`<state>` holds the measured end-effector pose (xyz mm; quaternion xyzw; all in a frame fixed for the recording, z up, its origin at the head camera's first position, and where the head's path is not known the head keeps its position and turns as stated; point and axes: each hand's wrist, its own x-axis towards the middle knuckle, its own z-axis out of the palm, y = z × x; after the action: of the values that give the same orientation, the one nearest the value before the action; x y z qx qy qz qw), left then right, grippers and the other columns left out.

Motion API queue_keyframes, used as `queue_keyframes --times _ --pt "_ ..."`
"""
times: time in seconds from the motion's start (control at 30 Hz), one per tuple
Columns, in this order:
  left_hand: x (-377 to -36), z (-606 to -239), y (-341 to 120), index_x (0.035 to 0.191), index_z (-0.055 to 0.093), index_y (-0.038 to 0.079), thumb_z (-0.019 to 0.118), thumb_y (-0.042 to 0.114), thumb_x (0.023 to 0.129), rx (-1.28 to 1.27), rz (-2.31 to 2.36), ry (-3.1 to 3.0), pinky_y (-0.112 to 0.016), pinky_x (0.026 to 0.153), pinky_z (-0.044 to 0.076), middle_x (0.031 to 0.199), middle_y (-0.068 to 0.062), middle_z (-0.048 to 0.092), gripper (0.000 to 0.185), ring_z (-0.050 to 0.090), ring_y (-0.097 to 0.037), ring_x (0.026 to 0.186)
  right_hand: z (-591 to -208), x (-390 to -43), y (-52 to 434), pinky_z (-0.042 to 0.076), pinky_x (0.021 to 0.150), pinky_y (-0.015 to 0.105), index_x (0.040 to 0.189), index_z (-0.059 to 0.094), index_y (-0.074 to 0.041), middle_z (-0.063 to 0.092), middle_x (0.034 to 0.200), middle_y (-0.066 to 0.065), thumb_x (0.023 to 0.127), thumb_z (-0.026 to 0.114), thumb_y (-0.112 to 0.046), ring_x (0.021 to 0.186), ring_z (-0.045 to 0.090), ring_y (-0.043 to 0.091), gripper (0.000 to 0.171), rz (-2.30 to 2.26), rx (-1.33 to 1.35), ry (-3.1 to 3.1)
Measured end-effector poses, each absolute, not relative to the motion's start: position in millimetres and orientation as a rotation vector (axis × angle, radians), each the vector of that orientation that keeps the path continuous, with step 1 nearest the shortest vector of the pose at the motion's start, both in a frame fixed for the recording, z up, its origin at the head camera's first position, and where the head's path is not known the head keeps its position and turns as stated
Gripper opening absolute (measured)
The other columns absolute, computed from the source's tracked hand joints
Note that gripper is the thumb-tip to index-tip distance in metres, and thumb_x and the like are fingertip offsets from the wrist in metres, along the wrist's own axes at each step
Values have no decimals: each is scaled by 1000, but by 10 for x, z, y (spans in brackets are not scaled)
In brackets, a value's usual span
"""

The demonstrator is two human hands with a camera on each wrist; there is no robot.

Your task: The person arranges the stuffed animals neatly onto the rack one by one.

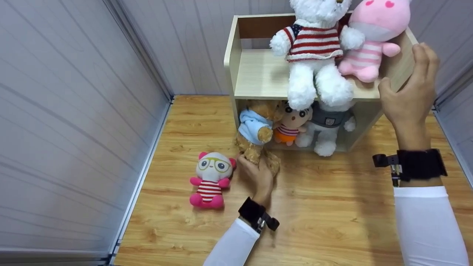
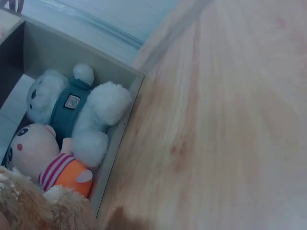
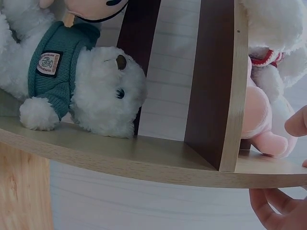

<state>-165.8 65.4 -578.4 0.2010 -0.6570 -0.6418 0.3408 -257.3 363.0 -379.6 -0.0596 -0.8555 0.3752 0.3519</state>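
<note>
Your left hand [image 1: 258, 173] lies low on the wooden floor [image 1: 332, 214] just in front of the shelf unit [image 1: 258, 74], its fingers curled round the legs of the brown teddy bear in a light-blue hoodie [image 1: 255, 129]; that bear stands at the left end of the shelf unit's lower compartment, leaning out over its front edge. Your right hand [image 1: 410, 92] is raised at the shelf unit's right side panel, thumb on the near face and fingers straight along the outer edge, touching the board without closing on it. Upper shelf, right half: a white teddy bear in a red-and-white striped sweater [image 1: 314, 51], seated with legs hanging over the front edge; touching it on its right, a pink plush with a striped body [image 1: 369, 37], close to your right hand. Lower compartment, right of the brown bear: a small doll with an orange bottom and striped top [image 1: 290, 127], then a white teddy bear in a teal sweater [image 1: 329, 125] at the right end; the two touch each other. On the floor, left of the shelf unit's front and just beside your left hand: a pink-and-white plush wearing glasses [image 1: 210, 179], upright. Grey panelled walls [image 1: 74, 111] stand to the left of and behind the shelf unit.
</note>
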Motion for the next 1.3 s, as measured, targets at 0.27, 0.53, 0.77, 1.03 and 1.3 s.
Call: queue_keyframes --times 0.27,0.53,0.77,1.03,1.3 --pt "-2047 -5734 601 130 44 1 66 6 95 569 -1745 -1767 -42 112 46 134 -19 56 42 57 -32 127 -3807 -2577 3617 47 107 54 152 45 -20 38 161 -4 83 69 -19 142 45 17 73 970 -146 -2206" --pt "-2264 -5661 461 139 43 0 60 20 100 669 -1681 -2021 -44 114 43 140 -21 57 47 55 -34 133 -3768 -2549 3551 46 107 52 151 47 -18 40 159 -3 81 68 -16 143 43 12 73 990 -130 -2182" --pt "-2403 -5692 366 148 40 -1 55 23 100 668 -1742 -2101 -42 122 33 150 -21 50 56 45 -33 143 -3721 -2507 3549 45 109 52 150 46 -16 40 159 -1 82 68 -14 144 42 14 72 979 -134 -2182" --pt "-2469 -5780 343 161 27 6 48 23 101 750 -1983 -2068 -39 125 28 162 -11 40 66 35 -25 151 -3723 -2519 3545 47 108 53 150 46 -16 39 159 -1 82 68 -14 144 42 13 72 973 -134 -2182" --pt "-2580 -5848 288 120 61 -1 47 19 102 648 -1876 -2169 -35 96 49 111 -13 63 30 59 -25 103 -3755 -2535 3545 46 110 50 150 47 -14 40 159 1 82 69 -13 145 39 11 71 978 -120 -2173"
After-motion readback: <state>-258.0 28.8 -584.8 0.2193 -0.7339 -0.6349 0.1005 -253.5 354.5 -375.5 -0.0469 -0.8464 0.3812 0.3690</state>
